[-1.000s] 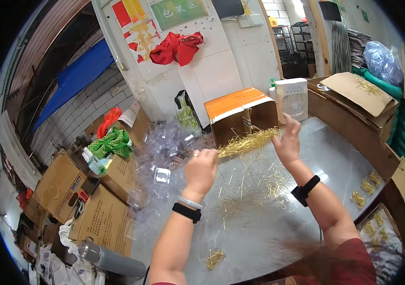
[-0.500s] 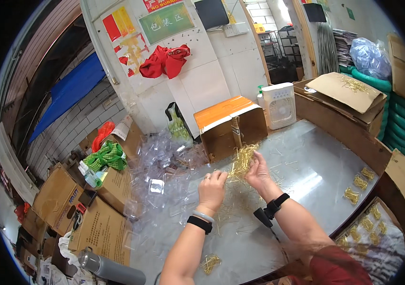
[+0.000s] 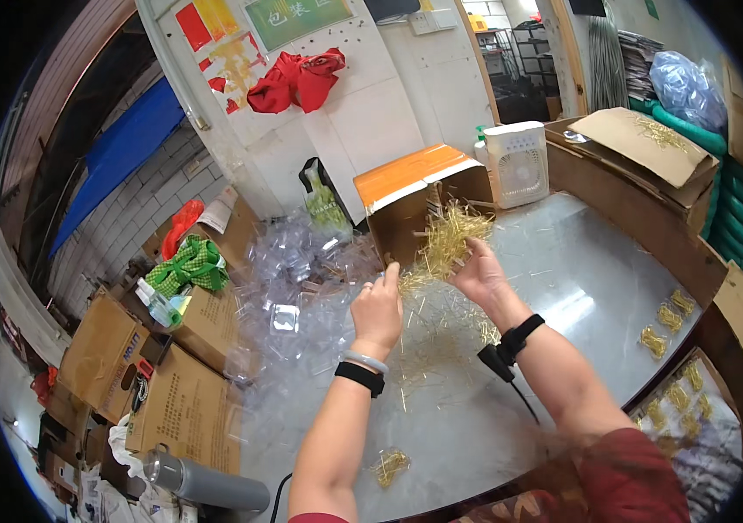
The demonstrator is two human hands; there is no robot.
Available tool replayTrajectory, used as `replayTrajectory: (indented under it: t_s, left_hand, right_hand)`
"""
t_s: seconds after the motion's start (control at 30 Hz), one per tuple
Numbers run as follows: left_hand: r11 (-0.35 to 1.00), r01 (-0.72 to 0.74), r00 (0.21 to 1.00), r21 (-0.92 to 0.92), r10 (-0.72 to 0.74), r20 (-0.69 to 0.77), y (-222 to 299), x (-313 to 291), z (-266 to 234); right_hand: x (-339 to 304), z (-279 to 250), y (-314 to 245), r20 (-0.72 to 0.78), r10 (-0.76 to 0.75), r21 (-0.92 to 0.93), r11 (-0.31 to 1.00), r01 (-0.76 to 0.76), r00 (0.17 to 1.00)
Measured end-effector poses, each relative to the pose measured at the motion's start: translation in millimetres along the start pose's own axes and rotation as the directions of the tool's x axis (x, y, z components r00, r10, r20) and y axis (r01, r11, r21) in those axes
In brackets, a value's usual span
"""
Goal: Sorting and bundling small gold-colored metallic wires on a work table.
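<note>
Both hands are at a loose, tangled mass of thin gold-coloured metal pins in front of an open cardboard box with an orange top. My left hand is closed, its fingertips against the lower left edge of the mass. Curled around the right side, my right hand grips some of the pins between thumb and fingers. The exact hold of the left fingertips is partly hidden. More pins lie scattered over the grey metal table below the hands. A small bundle of gold pins sits by my left forearm.
Clear plastic cases are heaped on the left. A grey bottle lies at the front left near cardboard boxes. A white fan stands beside the orange-topped box. Several gold bundles rest at the right edge. A cable hangs by my right wrist.
The gold mass between my hands has grown larger and looser, and more pins are spread on the table beneath. The view has tilted down slightly. Both hands stay at the mass.
</note>
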State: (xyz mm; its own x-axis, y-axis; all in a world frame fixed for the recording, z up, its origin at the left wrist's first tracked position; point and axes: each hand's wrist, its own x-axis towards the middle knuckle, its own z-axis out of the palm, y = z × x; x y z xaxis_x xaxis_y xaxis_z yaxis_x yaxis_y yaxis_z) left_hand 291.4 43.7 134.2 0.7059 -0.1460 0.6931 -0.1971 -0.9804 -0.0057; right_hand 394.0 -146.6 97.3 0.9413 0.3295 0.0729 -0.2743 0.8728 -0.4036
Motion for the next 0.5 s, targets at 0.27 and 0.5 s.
replayTrajectory:
  t_s: [0.27, 0.5]
  left_hand:
    - [0.918, 0.001, 1.0, -0.397, 0.002, 0.007, 34.8, 9.5, 14.0]
    - [0.81, -0.179, 0.978, -0.559, 0.208, -0.012, 92.1, -2.0, -20.0]
  right_hand:
    - [-42.4, 29.1, -1.3, 0.264, -0.011, 0.076, 0.997, -0.009, 0.964]
    - [0.5, -11.0, -52.9, 0.146, -0.276, -0.009, 0.96, 0.28, 0.95]
